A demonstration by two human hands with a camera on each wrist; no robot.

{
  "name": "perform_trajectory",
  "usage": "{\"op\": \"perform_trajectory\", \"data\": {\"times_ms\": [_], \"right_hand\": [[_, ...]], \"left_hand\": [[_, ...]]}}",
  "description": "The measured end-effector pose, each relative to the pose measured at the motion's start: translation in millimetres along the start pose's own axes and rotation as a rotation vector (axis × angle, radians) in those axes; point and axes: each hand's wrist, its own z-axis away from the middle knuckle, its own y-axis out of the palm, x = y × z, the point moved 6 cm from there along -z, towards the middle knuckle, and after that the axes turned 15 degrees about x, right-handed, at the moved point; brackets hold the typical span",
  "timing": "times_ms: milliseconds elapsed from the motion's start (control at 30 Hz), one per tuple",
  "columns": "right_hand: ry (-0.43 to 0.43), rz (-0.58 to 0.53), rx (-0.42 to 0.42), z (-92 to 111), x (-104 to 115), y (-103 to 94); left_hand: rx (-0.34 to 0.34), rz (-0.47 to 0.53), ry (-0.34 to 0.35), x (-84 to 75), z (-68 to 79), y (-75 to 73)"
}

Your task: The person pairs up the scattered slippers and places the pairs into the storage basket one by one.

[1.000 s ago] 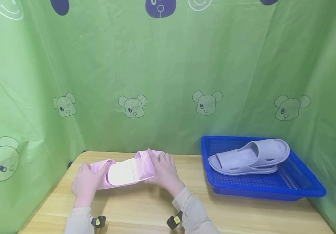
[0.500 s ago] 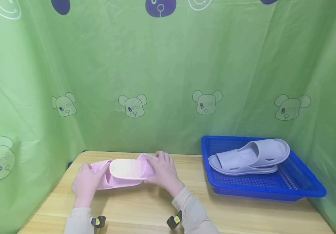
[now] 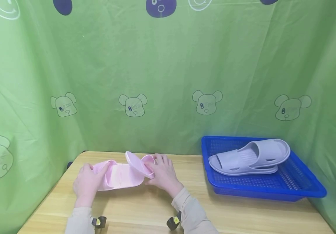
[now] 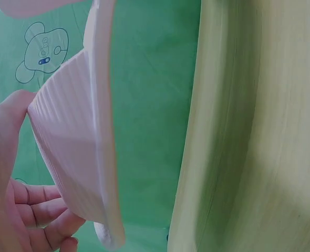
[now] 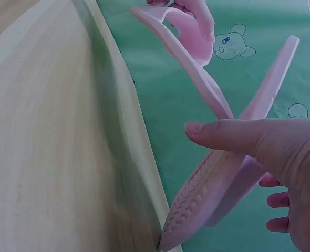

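Two pink slippers with ribbed straps are held up over the table. My left hand (image 3: 85,183) grips one slipper (image 3: 122,178) by its strap, thumb at the strap's opening. In the left wrist view this slipper (image 4: 73,136) stands on edge, apart from the tabletop. My right hand (image 3: 166,174) grips the other slipper (image 3: 135,165) around its strap, heel tilted up and leftward. The right wrist view shows that slipper's patterned sole (image 5: 197,197), crossing behind my right thumb (image 5: 223,137). There, fingers of my left hand (image 5: 197,13) show at the top.
On the right of the wooden table (image 3: 133,211) stands a blue mesh basket (image 3: 261,191). It holds a pair of grey slippers (image 3: 241,159), one lying partly on the other. A green patterned curtain (image 3: 168,65) encloses the back and sides.
The right-hand slipper has turned over in my right hand; its heel has swung from lying level to sticking up. My left hand and its slipper have barely moved.
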Motion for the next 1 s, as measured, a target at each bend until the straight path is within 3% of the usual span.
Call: {"op": "perform_trajectory", "data": {"times_ms": [667,1000], "right_hand": [[0.014,-0.018,0.021,-2,-3,4.1],[0.039,0.016,0.092,-1,-2,8.6]], "left_hand": [[-0.012,-0.053,-0.071,-1.9,6.9,-10.6],[-0.011,-0.066,-0.071,-1.7,7.8,-10.3]]}}
